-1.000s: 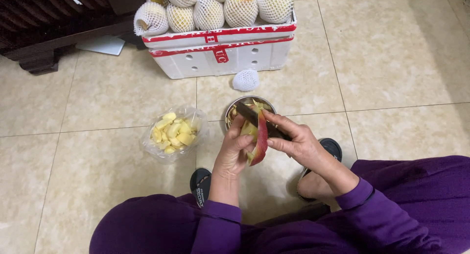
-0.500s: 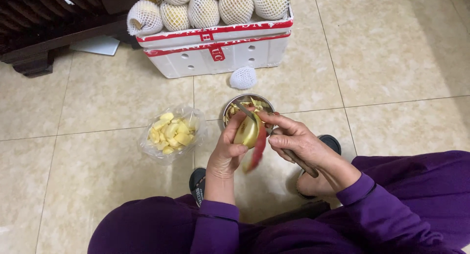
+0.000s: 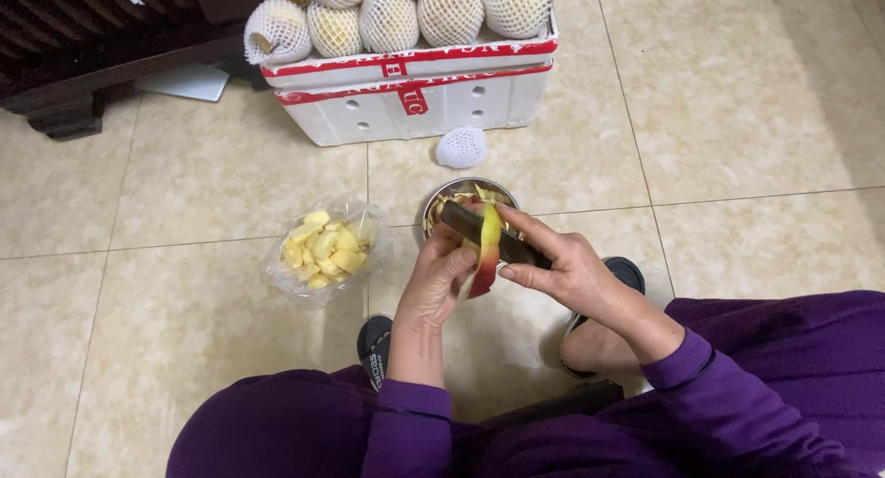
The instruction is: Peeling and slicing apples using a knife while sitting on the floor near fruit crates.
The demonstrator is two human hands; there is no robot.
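My left hand cups a fruit, mostly hidden behind its fingers, just above a metal bowl that holds peelings. My right hand grips a dark-handled knife laid across the fruit. A long strip of red and yellow peel hangs down from the blade between my two hands. Purple sleeves cover both my arms.
A clear plastic bag of yellow fruit pieces lies left of the bowl. A white foam box with red tape holds several fruits in white net sleeves. An empty net sleeve lies before it. Dark furniture stands at top left. My feet wear dark slippers.
The peel strip has grown longer and now hangs lower. The knife has shifted across the fruit as my left hand turned it.
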